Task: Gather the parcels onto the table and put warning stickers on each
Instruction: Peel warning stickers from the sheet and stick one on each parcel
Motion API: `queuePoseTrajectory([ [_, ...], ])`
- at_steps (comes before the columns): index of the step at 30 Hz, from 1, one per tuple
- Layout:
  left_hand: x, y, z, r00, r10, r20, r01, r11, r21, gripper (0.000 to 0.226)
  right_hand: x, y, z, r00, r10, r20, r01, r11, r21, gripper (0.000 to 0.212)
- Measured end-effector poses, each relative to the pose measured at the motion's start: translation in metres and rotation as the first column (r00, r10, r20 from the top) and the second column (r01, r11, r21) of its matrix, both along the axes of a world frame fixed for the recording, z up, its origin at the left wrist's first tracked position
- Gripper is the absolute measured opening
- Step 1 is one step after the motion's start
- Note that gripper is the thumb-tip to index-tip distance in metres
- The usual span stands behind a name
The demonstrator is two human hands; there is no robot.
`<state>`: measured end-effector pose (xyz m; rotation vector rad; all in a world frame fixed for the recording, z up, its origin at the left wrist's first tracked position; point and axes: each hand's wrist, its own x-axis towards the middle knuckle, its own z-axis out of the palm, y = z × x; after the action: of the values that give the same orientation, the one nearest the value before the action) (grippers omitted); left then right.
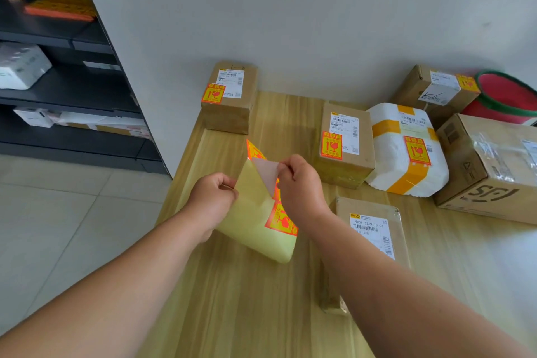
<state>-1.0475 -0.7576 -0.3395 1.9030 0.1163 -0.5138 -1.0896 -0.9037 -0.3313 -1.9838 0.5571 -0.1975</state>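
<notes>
Over the wooden table, my left hand grips a yellow backing sheet that carries orange warning stickers. My right hand pinches the corner of one sticker, peeled partly off with its pale back showing. A brown parcel with a white label and no orange sticker lies under my right forearm. Orange stickers show on the far-left box, the middle box, the white foam parcel and the far-right box. A large carton sits at the right.
A red bucket with a green rim stands at the back right. Dark shelving on the left holds more packages. A white wall runs behind the table, and pale floor tiles lie to its left.
</notes>
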Motion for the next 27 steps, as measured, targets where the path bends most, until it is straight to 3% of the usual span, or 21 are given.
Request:
queuePoseTrajectory([
  [8,0.036,0.000,-0.032,0.965,0.150,-0.216,-0.151,0.988,0.012,0.020,0.022,-0.019,0.004,0.976,-0.218,0.013,0.212,0.961,0.179,0.021],
  [13,0.056,0.004,-0.059,0.929,0.235,-0.285,-0.221,0.972,0.083,0.021,0.025,-0.033,0.004,0.964,-0.263,0.034,0.256,0.955,0.149,0.019],
  [15,0.059,0.003,-0.062,0.947,0.221,-0.234,-0.180,0.967,0.181,0.021,0.021,-0.034,0.001,0.972,-0.232,0.028,0.227,0.967,0.112,0.017],
  [18,0.057,-0.005,-0.053,0.990,0.111,-0.092,-0.075,0.941,0.330,0.041,0.011,-0.032,-0.008,0.987,-0.159,0.037,0.157,0.987,0.033,0.014],
  [22,0.040,-0.030,-0.018,0.993,0.007,-0.120,0.004,0.996,0.093,0.019,-0.008,-0.030,-0.014,0.995,-0.060,0.076,0.063,0.997,-0.041,0.017],
  [25,0.025,-0.049,0.007,0.973,-0.075,-0.221,0.062,0.996,-0.065,0.019,-0.025,-0.032,-0.011,0.990,0.006,0.143,0.005,0.997,-0.076,0.020],
  [27,0.016,-0.058,0.013,0.966,-0.097,-0.240,0.080,0.994,-0.079,0.018,-0.035,-0.036,-0.008,0.983,0.055,0.175,-0.037,0.994,-0.106,0.021],
])
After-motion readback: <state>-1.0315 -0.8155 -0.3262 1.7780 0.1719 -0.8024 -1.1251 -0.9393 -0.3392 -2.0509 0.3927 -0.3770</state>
